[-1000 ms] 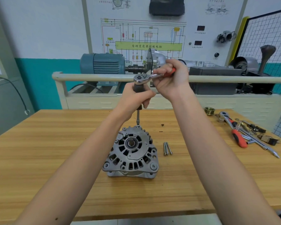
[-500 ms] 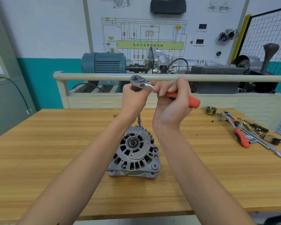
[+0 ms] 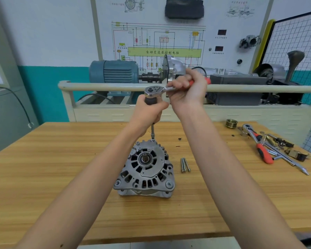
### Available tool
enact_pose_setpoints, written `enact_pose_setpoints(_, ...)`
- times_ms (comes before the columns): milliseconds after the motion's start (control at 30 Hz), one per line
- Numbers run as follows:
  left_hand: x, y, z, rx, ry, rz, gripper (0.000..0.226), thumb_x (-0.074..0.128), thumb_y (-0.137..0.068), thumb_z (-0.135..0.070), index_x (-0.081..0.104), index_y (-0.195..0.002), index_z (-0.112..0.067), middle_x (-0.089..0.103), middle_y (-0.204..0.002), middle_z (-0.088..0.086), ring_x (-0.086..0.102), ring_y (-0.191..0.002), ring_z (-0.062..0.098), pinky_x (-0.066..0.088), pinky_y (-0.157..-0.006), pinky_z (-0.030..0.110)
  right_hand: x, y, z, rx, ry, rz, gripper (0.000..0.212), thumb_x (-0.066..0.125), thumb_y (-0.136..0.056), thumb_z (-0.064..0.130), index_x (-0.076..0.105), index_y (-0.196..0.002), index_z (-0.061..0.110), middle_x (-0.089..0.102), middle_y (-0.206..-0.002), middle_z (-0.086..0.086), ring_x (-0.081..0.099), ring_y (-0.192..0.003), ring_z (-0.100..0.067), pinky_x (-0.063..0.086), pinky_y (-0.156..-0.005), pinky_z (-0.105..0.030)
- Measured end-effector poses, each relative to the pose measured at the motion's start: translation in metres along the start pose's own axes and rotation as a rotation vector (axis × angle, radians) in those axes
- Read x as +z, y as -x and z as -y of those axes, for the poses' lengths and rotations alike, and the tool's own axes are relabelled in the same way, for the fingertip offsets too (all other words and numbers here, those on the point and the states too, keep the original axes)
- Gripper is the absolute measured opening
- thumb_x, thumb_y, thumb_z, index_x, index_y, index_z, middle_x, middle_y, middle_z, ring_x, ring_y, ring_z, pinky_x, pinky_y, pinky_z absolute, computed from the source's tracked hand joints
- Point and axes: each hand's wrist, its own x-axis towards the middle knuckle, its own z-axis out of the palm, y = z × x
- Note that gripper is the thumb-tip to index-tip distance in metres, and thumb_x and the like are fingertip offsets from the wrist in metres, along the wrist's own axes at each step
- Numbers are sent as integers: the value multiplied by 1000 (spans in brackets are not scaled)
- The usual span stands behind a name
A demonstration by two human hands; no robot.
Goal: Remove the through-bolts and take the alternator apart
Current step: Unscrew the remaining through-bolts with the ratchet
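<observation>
Beyond the hands stand a white-and-teal wall, a wiring-diagram board and a blue motor; a wooden table lies beneath.

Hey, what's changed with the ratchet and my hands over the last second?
The right hand swung the ratchet handle toward you half a second ago, then back away to about where it began; it grips the red handle throughout. Unchanged: the left hand holds the extension bar upright on the alternator, which has not shifted; two bolts lie beside it on the table.
</observation>
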Motion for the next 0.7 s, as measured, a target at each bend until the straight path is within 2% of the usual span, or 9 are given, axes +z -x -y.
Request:
enact_pose_setpoints(133,7,-1,1,33,-32,-268,30,59,-78,-1,46,-54,-14,35,-43,-3,27,-43,13,23,-46,23,-12,34,-23,-325,-8,62,38,40,-98,9,36,-60,13,37,-42,-1,43,-41,-17,50,-56,-30)
enact_pose_setpoints(200,11,-1,0,46,-21,-325,37,61,-82,-5,49,-50,-20,38,-41,-8,29,-42,8,25,-44,22,-17,49,-33,-468,80,127,35,40,-98,8,39,-62,12,44,-45,-2,50,-47,-19,52,-65,-34)
enact_pose_setpoints(267,13,1,0,51,-24,-324,40,61,-82,-6,44,-49,-21,36,-39,-13,28,-41,5,25,-42,20,-19,55,-36,-515,110,168,33,41,-96,7,40,-63,12,46,-46,-2,53,-49,-19,53,-69,-34)
enact_pose_setpoints(333,11,2,1,35,-45,-286,33,62,-81,-6,45,-54,-15,36,-40,-11,28,-41,7,25,-44,21,-17,50,-28,-430,64,142,36,40,-97,7,38,-62,12,42,-44,-2,50,-46,-19,51,-66,-36)
enact_pose_setpoints(400,5,5,-1,31,-58,-192,28,63,-73,-4,44,-54,-11,37,-40,-7,29,-39,10,26,-45,21,-14,36,-14,-264,13,88,38,40,-97,10,35,-59,13,37,-42,-1,44,-40,-17,49,-59,-32)
enact_pose_setpoints(467,-4,5,-3,47,-75,-33,25,62,-67,-7,44,-51,-12,38,-39,-4,32,-37,13,29,-44,21,-9,18,0,-91,10,43,41,39,-97,12,34,-57,13,33,-40,2,38,-35,-15,48,-50,-25)
enact_pose_setpoints(567,-11,2,-9,45,-98,221,28,65,-71,-12,50,-48,-19,42,-40,-1,40,-40,19,36,-47,22,-1,-4,12,137,48,45,48,39,-96,11,35,-49,15,29,-37,4,33,-31,-13,44,-42,-20)
enact_pose_setpoints(633,-9,0,-10,9,-104,294,32,66,-71,-16,50,-44,-21,41,-40,-1,39,-39,18,36,-47,22,1,-11,14,205,53,46,46,40,-96,10,34,-50,16,29,-36,6,32,-29,-11,41,-38,-18)
enact_pose_setpoints(700,-6,0,-8,-20,-111,264,37,66,-69,-16,44,-40,-22,36,-39,-2,30,-37,15,29,-44,20,1,-11,13,180,35,32,43,40,-95,10,32,-54,17,29,-36,7,31,-28,-10,39,-36,-17)
